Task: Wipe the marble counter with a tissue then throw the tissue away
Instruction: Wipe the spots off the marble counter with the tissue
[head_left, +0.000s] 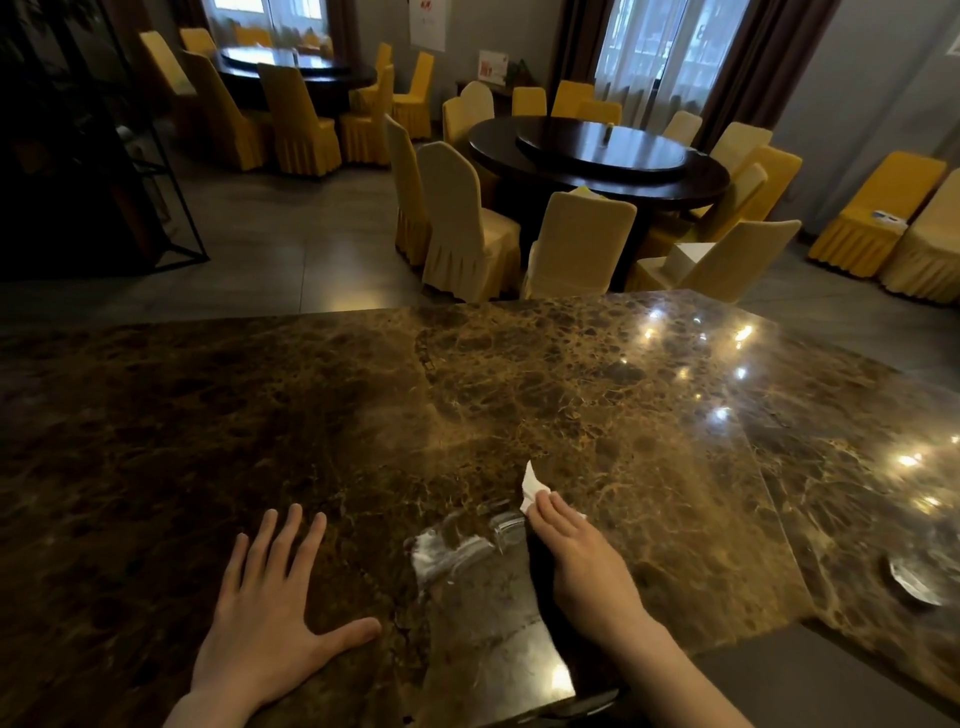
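A glossy brown marble counter (363, 415) fills the lower half of the view. My right hand (576, 556) lies on it just right of centre, pressing a white tissue (532, 486) against the stone; a corner of the tissue sticks up past my fingertips, the remainder is hidden under my palm. My left hand (270, 603) rests flat on the counter to the left, fingers spread, holding nothing. Between the hands, a pale reflective patch (467, 556) shows on the marble.
A small round glass object (917, 577) sits on the counter at the right. A lower grey ledge (810, 675) adjoins the counter's near right corner. Beyond the counter's far edge stand round dark dining tables (597, 150) ringed by yellow-covered chairs (457, 223).
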